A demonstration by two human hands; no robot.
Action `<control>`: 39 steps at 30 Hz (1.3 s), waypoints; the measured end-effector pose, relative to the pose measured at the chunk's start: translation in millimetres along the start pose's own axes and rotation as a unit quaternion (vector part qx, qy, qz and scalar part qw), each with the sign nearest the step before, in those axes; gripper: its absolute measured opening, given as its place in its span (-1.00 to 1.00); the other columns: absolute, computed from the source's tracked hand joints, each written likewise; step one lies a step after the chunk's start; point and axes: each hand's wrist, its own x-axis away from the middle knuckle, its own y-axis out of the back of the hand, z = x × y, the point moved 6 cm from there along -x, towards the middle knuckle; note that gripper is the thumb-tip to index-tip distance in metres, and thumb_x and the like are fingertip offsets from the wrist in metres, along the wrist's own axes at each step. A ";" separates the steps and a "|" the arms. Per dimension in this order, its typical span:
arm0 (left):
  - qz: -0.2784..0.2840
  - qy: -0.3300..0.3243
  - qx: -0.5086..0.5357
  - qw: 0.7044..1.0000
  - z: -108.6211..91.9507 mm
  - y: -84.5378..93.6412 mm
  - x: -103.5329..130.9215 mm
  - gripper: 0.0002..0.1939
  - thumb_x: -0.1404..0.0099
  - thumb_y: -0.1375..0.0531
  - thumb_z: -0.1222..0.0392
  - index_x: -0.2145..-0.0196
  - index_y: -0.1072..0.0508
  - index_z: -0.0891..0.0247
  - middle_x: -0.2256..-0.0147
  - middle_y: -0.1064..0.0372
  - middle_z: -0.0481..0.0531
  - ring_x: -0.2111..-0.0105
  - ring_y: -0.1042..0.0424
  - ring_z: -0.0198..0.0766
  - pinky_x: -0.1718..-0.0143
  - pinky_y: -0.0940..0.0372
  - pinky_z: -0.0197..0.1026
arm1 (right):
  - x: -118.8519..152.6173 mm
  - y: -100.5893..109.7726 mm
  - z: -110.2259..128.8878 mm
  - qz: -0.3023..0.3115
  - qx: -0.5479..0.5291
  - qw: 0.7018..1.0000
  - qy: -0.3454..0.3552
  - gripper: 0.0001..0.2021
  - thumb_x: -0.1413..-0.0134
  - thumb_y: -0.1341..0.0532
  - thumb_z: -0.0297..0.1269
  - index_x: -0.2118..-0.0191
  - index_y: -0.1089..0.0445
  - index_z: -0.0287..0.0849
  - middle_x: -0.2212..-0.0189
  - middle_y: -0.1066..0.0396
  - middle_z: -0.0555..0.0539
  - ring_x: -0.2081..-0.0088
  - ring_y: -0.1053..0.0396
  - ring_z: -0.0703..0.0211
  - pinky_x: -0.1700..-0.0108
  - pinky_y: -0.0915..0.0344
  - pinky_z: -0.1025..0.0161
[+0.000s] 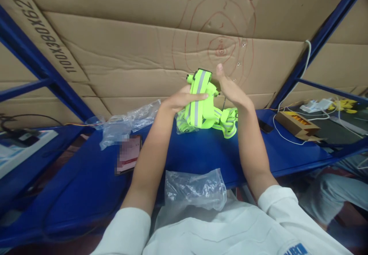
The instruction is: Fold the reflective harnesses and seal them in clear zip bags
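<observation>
A folded neon-yellow reflective strap [198,94] with a grey stripe and black buckles is held up over the blue table. My left hand [182,98] is closed round it, the thumb lying across its front. Just to the right, my right hand [231,88] is raised with its thumb pointing up and the palm turned towards the strap. Its other fingers are mostly hidden, and I cannot tell whether they touch the strap. More yellow reflective strap [229,122] lies in a loose bundle on the table below. A clear plastic bag [197,188] rests at the table's front edge by my body.
Crumpled clear bags [123,126] and a phone [129,154] lie left on the blue table [201,153]. To the right are a dark phone-like object [265,126], an open cardboard box [299,125] and a white cable [277,128]. Cardboard [120,55] walls the back. Another person's leg [336,193] shows at right.
</observation>
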 end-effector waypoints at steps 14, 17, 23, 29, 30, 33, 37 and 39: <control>0.010 0.032 0.117 0.993 20.7 -12.7 -12.5 -0.36 0.13 -0.62 0.17 0.08 -0.58 0.36 0.20 -0.64 0.18 0.22 -0.65 0.02 0.03 -0.54 0.05 | -1.2 -1.4 19.3 -0.099 0.075 0.989 0.084 -0.06 -0.21 -0.27 0.26 -0.54 0.13 0.08 -0.50 -0.05 -0.02 -0.48 -0.10 -0.20 -0.51 -0.07 -0.08; 0.034 0.046 0.105 0.993 20.5 -11.9 -10.7 -0.43 0.13 -0.63 0.19 0.15 -0.62 0.39 0.22 -0.65 0.21 0.24 -0.66 0.01 0.06 -0.55 0.01 | 1.5 -0.7 26.1 -0.103 0.083 0.987 0.091 -0.04 -0.20 -0.26 0.26 -0.55 0.15 0.12 -0.54 0.07 0.06 -0.51 -0.01 -0.18 -0.52 -0.08 -0.06; 0.122 0.069 0.122 0.983 17.5 -24.3 -2.1 -0.55 0.06 -0.62 0.22 0.23 -0.62 0.39 0.23 -0.63 0.19 0.21 -0.67 0.05 0.09 -0.58 0.06 | -0.1 -2.0 21.8 -0.096 0.053 0.989 0.096 -0.24 -0.23 -0.30 0.16 -0.46 -0.13 0.14 -0.46 -0.17 0.09 -0.45 -0.15 -0.13 -0.51 -0.08 -0.08; 0.155 0.071 0.139 0.975 32.4 -42.9 -9.3 -0.54 0.01 -0.59 0.18 0.16 -0.63 0.38 0.13 -0.65 0.28 0.08 -0.65 0.11 0.02 -0.57 0.03 | -2.1 13.9 7.0 -0.103 0.030 0.989 0.099 -0.28 -0.23 -0.33 0.14 -0.41 -0.18 0.06 -0.44 -0.19 -0.04 -0.42 -0.21 -0.09 -0.49 -0.10 -0.04; 0.163 0.073 0.137 0.974 30.8 -45.7 -8.4 -0.54 0.00 -0.58 0.17 0.15 -0.63 0.38 0.12 -0.64 0.29 0.08 -0.65 0.11 0.01 -0.57 0.04 | -2.2 16.3 7.0 -0.094 0.018 0.990 0.099 -0.29 -0.23 -0.33 0.14 -0.40 -0.19 0.06 -0.44 -0.19 -0.04 -0.42 -0.22 -0.08 -0.49 -0.12 -0.03; 0.163 0.062 0.093 0.980 15.1 -47.7 -2.5 -0.53 -0.03 -0.56 0.21 0.11 -0.60 0.38 0.12 -0.64 0.25 0.14 -0.65 0.04 0.05 -0.57 0.01 | -2.0 22.2 8.3 -0.082 -0.008 0.993 0.081 -0.36 -0.24 -0.30 0.20 -0.32 -0.26 0.08 -0.40 -0.24 -0.04 -0.37 -0.27 -0.08 -0.43 -0.22 -0.07; 0.115 0.023 -0.023 0.993 -8.5 -35.2 4.4 -0.55 -0.02 -0.56 0.25 0.13 -0.59 0.35 0.18 -0.63 0.13 0.23 -0.62 -0.11 0.17 -0.54 -0.15 | -0.3 25.8 10.6 -0.123 -0.004 0.992 0.040 -0.35 -0.23 -0.24 0.34 -0.20 -0.36 -0.05 -0.29 -0.38 -0.11 -0.35 -0.29 -0.10 -0.40 -0.25 -0.06; 0.103 0.036 -0.072 0.991 -7.9 -26.6 5.4 -0.53 0.00 -0.57 0.21 0.13 -0.59 0.32 0.18 -0.62 0.12 0.22 -0.61 -0.11 0.17 -0.53 -0.17 | 0.3 22.9 11.0 -0.133 -0.016 0.991 0.023 -0.33 -0.18 -0.26 0.38 -0.14 -0.38 -0.09 -0.24 -0.43 -0.13 -0.30 -0.34 -0.10 -0.37 -0.28 -0.02</control>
